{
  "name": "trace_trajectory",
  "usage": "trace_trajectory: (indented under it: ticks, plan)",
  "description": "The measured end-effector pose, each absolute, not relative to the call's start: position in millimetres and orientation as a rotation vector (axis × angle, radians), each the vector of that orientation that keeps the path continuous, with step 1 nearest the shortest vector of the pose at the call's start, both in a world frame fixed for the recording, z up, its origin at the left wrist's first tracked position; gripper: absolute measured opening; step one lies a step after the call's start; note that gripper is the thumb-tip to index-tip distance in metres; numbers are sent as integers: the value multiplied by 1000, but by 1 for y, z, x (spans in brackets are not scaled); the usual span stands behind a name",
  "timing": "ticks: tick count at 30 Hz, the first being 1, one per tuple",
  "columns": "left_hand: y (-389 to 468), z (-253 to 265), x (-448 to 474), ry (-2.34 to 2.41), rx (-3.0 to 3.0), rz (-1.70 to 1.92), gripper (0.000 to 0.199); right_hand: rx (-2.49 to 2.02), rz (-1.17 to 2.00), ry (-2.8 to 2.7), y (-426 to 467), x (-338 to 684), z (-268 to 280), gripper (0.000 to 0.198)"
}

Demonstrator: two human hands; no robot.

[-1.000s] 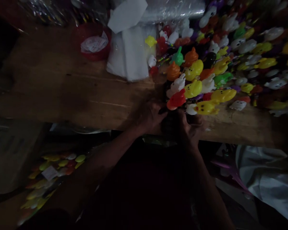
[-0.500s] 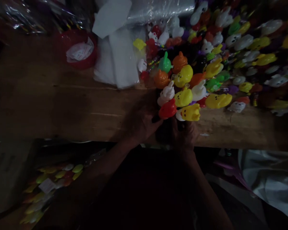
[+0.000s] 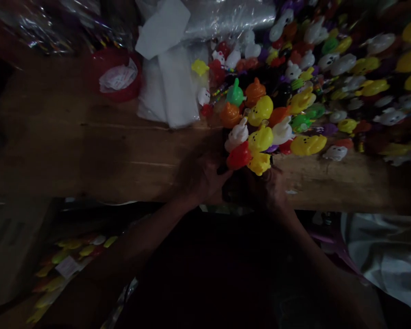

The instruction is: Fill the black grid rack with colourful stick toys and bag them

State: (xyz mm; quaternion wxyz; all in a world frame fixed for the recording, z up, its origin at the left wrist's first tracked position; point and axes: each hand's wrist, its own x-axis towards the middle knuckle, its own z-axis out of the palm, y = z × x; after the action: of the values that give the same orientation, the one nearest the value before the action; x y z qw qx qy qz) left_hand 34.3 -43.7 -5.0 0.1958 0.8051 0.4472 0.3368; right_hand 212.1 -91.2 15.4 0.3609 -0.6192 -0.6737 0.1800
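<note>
A bunch of small plastic toy figures stands at the table's front edge, with a red figure (image 3: 239, 156), a yellow bear-like figure (image 3: 259, 163) and a white figure (image 3: 239, 133) at its near side. My left hand (image 3: 208, 178) is curled at the bunch's lower left, thumb beside the red figure; what it grips is lost in the dark. Just below and right of the yellow bear-like figure, my right hand (image 3: 273, 183) is closed with bent fingers. Deep shadow hides what lies between its fingers. A dark shape (image 3: 233, 189) shows between the hands.
Many more coloured figures (image 3: 349, 64) spread over the right side of the wooden table (image 3: 106, 160). A red bowl (image 3: 123, 93) holding crumpled white wrapping stands at left. Clear plastic bags (image 3: 173, 91) lie at the back. Below left are more figures (image 3: 58, 274); white cloth (image 3: 383, 260) hangs below right.
The front yellow figure has turned and shifted left, closer to the red one. My right hand has rotated and moved slightly right. My left hand stays nearly in place.
</note>
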Motion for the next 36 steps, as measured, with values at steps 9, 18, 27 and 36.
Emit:
trace_trajectory:
  ticks: [9, 18, 27, 36]
  plan:
    - [-48, 1, 27, 1156, 2307, 1004, 12, -1516, 358, -1739, -94, 205, 8, 22]
    - [-50, 8, 25, 1275, 2189, 898, 26, -1777, 361, -1774, -96, 192, 6, 18]
    - [-39, -5, 15, 1401, 2053, 723, 28, -1598, 410, -1777, -100, 191, 11, 20]
    - [-40, -7, 16, 1364, 2088, 764, 38, -1705, -119, -1533, -86, 346, 67, 18]
